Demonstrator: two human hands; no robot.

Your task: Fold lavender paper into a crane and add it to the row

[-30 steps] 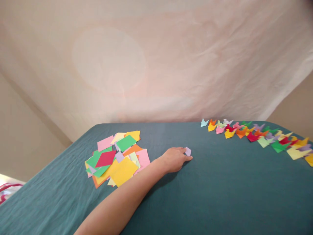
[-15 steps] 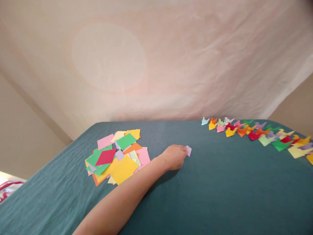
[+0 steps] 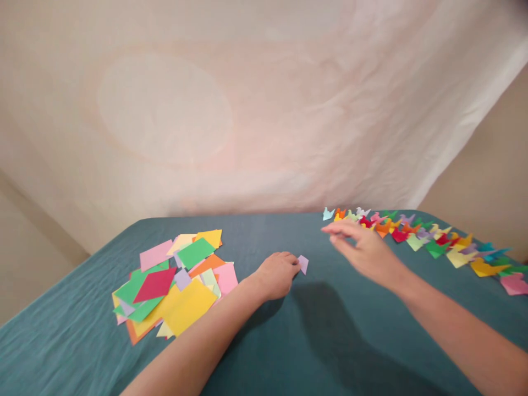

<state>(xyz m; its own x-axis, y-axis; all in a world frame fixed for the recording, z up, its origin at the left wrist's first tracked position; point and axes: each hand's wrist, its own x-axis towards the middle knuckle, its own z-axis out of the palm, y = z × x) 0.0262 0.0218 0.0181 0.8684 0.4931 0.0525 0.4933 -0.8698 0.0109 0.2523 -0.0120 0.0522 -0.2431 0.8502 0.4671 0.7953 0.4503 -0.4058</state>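
My left hand (image 3: 277,273) rests on the teal cloth (image 3: 322,341) with its fingers curled, pinching a small lilac piece of paper (image 3: 303,264) by its left edge. My right hand (image 3: 363,247) hovers above the cloth to the right of that paper, fingers stretched out and apart, holding nothing. A loose heap of coloured paper squares (image 3: 173,283) lies left of my left arm, with a red square and a yellow square on top.
Several small folded paper figures (image 3: 416,234) in many colours run in a band along the far right of the cloth. A pale wrinkled sheet (image 3: 264,110) hangs behind the table. The table's far edge curves just beyond the heap and the figures.
My right hand has come into view from the right and now hovers near the lilac paper. My left hand stays on that paper. The view has shifted slightly.
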